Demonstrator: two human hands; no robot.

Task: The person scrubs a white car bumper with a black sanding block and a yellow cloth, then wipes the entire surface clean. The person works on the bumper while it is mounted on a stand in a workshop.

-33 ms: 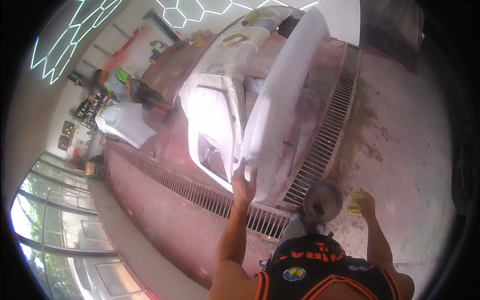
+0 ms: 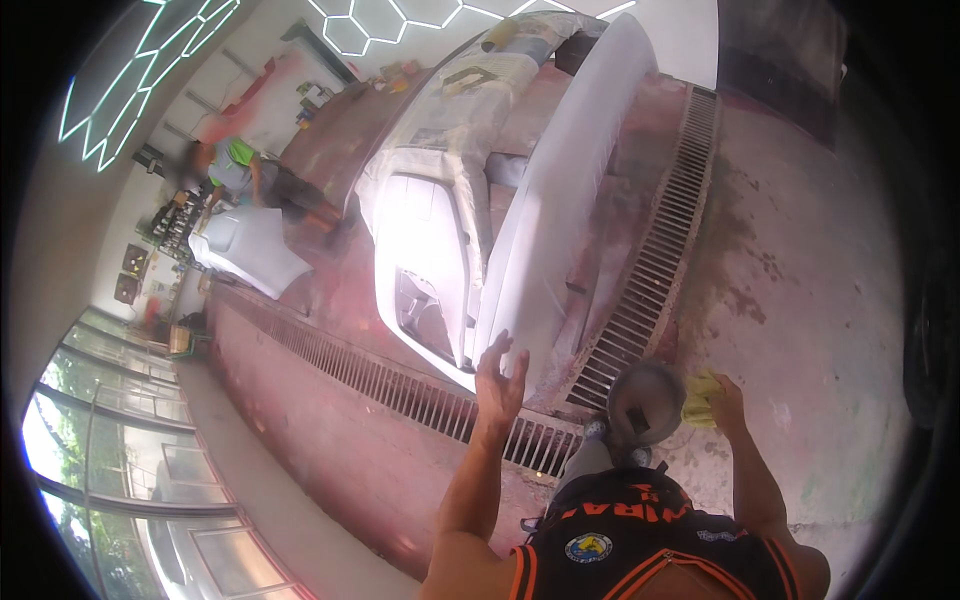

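My left hand [image 2: 501, 380] is raised with fingers apart and nothing in it, at the near end of a long, smooth, pale grey car body panel [image 2: 562, 215]. Whether the fingertips touch the panel I cannot tell. Beside it, on the left, is a white car body section [image 2: 415, 225] with a dark cut-out opening near its lower end. My right hand [image 2: 731, 408] grips a crumpled yellow cloth [image 2: 702, 401], close to the right rim of a round grey bucket [image 2: 661, 431] by my feet. Something dark shows inside the bucket.
Masking film and paper [image 2: 455, 115] cover the car behind the panels. Metal floor grates [image 2: 655, 270] run along the right and across the near side [image 2: 350, 372]. At the far left, another person [image 2: 235, 170] bends over a white panel [image 2: 250, 245]. Windows [image 2: 130, 430] line the left.
My left hand has shifted slightly right and nearer to me. My right hand has brought the yellow cloth left, toward the bucket.
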